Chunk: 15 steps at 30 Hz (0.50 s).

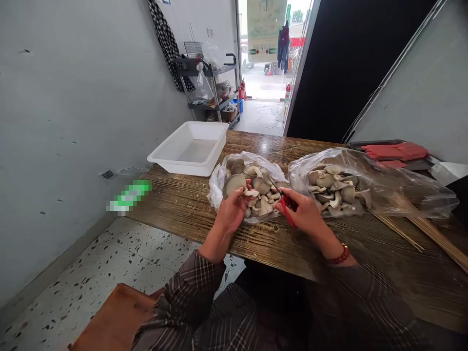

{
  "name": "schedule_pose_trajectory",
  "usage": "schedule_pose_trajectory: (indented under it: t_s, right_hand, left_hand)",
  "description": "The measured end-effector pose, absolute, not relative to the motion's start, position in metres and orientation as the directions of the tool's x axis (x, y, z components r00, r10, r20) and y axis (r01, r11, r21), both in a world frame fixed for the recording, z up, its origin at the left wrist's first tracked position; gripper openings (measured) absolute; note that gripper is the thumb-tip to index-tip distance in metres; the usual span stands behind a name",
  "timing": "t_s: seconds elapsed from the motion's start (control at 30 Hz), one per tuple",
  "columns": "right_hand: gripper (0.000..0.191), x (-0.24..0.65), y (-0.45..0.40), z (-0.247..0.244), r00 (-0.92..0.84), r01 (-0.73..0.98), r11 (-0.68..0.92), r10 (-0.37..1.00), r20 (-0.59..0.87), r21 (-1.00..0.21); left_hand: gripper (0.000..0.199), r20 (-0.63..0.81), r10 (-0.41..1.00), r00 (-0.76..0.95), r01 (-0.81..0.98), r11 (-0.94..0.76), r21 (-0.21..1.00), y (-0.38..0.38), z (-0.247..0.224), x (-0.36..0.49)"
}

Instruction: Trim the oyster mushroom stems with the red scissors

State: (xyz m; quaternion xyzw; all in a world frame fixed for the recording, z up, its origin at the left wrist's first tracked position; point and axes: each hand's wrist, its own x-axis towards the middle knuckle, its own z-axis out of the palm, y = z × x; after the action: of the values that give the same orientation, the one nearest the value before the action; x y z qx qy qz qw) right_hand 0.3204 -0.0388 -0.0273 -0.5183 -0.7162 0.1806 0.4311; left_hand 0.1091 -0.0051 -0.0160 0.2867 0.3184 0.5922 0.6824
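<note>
Between the fingers of my left hand [233, 210] is an oyster mushroom [235, 185], its grey cap facing up and its pale stem pointing right. My right hand [302, 210] grips red-handled scissors [288, 213], whose dark blades point up and left, apart from the held stem. Beneath both hands an open clear plastic bag [216, 180] holds many more oyster mushrooms [261, 186]. A second clear bag [395, 187] of cut-looking mushrooms [331, 183] lies just right of my right hand.
A white plastic tub [179, 165] stands at the table's left end. Thin wooden skewers [435, 234] lie at the right, near a dark tray [360, 144] with reddish packages [397, 150]. Crumbs dot the wooden table [183, 204]. A wooden stool [113, 319] is on the floor at lower left.
</note>
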Motion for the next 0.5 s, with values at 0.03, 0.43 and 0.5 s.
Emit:
schedule_pose_trajectory:
  t_s: [0.03,0.43,0.5]
  right_hand:
    - [0.046,0.321,-0.039,-0.027,-0.084,0.583,0.397,0.897,0.433,-0.709]
    - [0.048,0.313,-0.070,-0.012,0.041,0.424,0.265,0.950,0.310,-0.866]
    - [0.048,0.308,-0.091,-0.007,0.005,0.417,0.221,0.970,0.245,-0.882]
  left_hand:
    - [0.029,-0.089,0.993,0.083,-0.633,0.122,0.764,-0.005,-0.017,0.111]
    - [0.041,-0.069,0.997,0.040,-0.707,0.078,0.703,-0.017,-0.018,0.120]
    - [0.041,-0.083,0.996,0.039,-0.737,0.085,0.670,-0.021,-0.012,0.122]
